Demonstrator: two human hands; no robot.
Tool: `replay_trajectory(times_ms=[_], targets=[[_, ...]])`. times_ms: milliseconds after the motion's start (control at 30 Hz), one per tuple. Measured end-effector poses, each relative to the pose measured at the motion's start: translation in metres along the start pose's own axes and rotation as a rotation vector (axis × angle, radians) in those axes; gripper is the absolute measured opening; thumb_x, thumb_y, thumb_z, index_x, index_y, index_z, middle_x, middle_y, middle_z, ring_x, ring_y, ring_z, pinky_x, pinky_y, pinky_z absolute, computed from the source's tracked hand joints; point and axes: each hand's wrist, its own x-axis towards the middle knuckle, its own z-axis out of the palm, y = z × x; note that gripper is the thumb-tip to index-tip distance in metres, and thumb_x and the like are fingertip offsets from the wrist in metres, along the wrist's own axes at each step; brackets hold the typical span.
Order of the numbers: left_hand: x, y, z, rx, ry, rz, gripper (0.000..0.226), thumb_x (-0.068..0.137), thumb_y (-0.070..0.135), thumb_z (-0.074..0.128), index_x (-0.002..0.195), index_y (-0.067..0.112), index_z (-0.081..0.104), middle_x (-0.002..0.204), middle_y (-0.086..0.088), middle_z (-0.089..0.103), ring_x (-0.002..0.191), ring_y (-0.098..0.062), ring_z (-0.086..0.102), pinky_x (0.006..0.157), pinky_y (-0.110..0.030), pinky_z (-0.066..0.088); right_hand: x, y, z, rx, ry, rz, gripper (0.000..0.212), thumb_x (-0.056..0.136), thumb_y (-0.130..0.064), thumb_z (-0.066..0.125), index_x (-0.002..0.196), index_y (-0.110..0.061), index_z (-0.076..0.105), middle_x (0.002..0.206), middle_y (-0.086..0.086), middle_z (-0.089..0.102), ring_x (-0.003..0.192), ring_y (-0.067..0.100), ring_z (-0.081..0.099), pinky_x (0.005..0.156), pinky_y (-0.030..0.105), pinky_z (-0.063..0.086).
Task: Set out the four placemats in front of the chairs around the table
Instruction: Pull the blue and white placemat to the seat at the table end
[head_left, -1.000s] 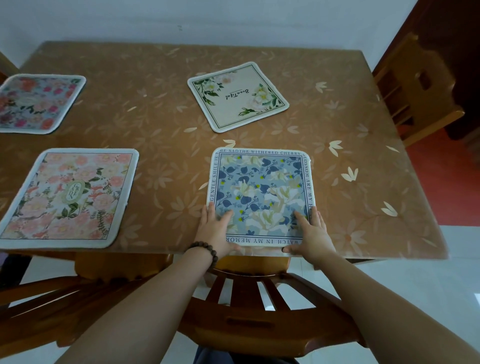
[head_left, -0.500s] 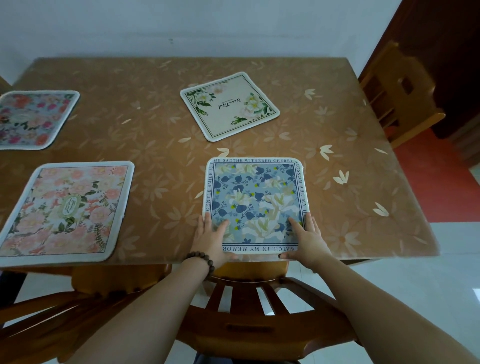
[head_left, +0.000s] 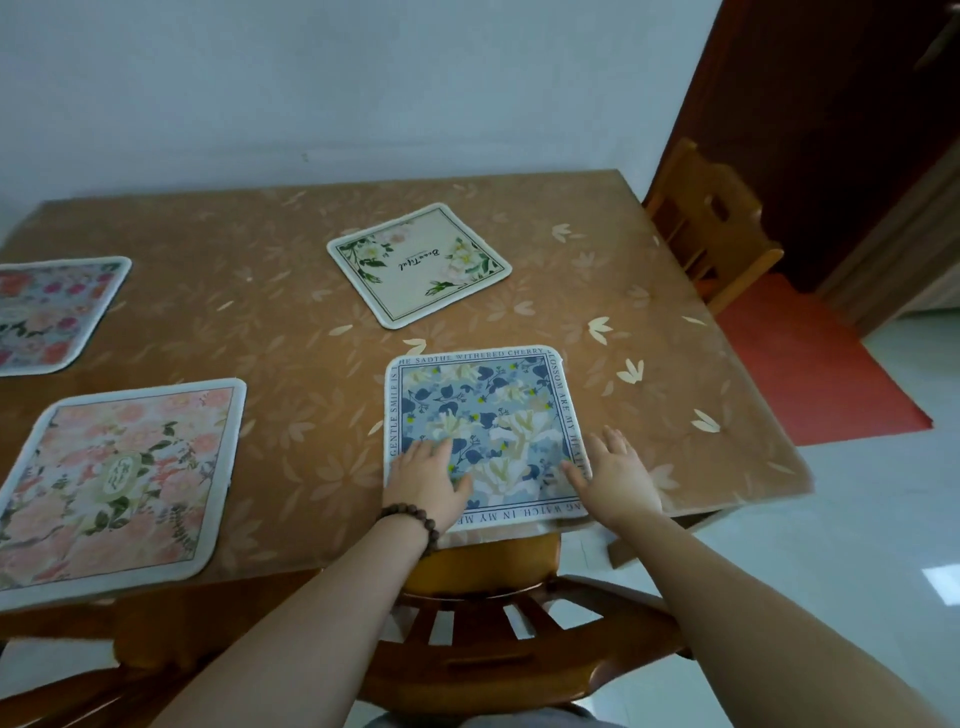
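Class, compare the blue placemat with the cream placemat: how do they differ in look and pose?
The blue placemat has dense blue leaves and a text border; the cream placemat is mostly plain, with flowers at its corners. The blue one lies square to the table edge; the cream one lies turned, farther back. Both are square with rounded corners.

The far-left placemat (head_left: 49, 312) is cut off by the frame's left edge, as is a corner of the pink placemat (head_left: 119, 483). The left hand (head_left: 428, 480) hides the blue placemat (head_left: 488, 431)'s near-left corner. The cream placemat (head_left: 418, 262)'s script is too small to read.
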Motion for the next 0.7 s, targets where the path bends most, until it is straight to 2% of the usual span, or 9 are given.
replay_trajectory(times_ms=[133, 367, 600, 700], targets=[[0.011, 0.029, -0.002, 0.025, -0.012, 0.078, 0.064, 0.093, 0.054, 0.033, 0.147, 0.021, 0.024, 0.154, -0.007, 0.027, 0.142, -0.025, 0.020, 0.116, -0.045, 0.019, -0.008, 0.016, -0.011, 0.000, 0.050, 0.076, 0.065, 0.091, -0.058, 0.035, 0.143, -0.018, 0.031, 0.156, 0.011, 0.020, 0.144, 0.027, 0.012, 0.116, 0.044, 0.019], [0.029, 0.110, 0.005, 0.060, -0.034, 0.285, 0.065, 0.092, 0.055, 0.033, 0.145, 0.019, 0.027, 0.150, -0.008, 0.033, 0.139, -0.026, 0.026, 0.113, -0.046, 0.023, -0.043, 0.069, -0.034, -0.006, 0.160, 0.263, 0.058, 0.094, -0.050, 0.036, 0.144, -0.021, 0.031, 0.156, 0.010, 0.022, 0.144, 0.027, 0.014, 0.117, 0.043, 0.016], [0.026, 0.201, 0.023, 0.062, -0.087, 0.482, 0.069, 0.090, 0.059, 0.031, 0.147, 0.022, 0.023, 0.155, -0.008, 0.023, 0.144, -0.027, 0.014, 0.116, -0.046, 0.015, -0.085, 0.129, -0.060, 0.038, 0.267, 0.454, 0.059, 0.095, -0.053, 0.034, 0.143, -0.020, 0.033, 0.155, 0.010, 0.023, 0.143, 0.029, 0.015, 0.114, 0.045, 0.019], [0.023, 0.233, 0.034, 0.096, -0.110, 0.536, 0.069, 0.090, 0.058, 0.031, 0.148, 0.021, 0.022, 0.156, -0.008, 0.022, 0.144, -0.026, 0.012, 0.116, -0.046, 0.013, -0.100, 0.159, -0.067, 0.022, 0.277, 0.489, 0.060, 0.095, -0.052, 0.032, 0.145, -0.019, 0.028, 0.155, 0.013, 0.021, 0.144, 0.029, 0.013, 0.115, 0.045, 0.014]])
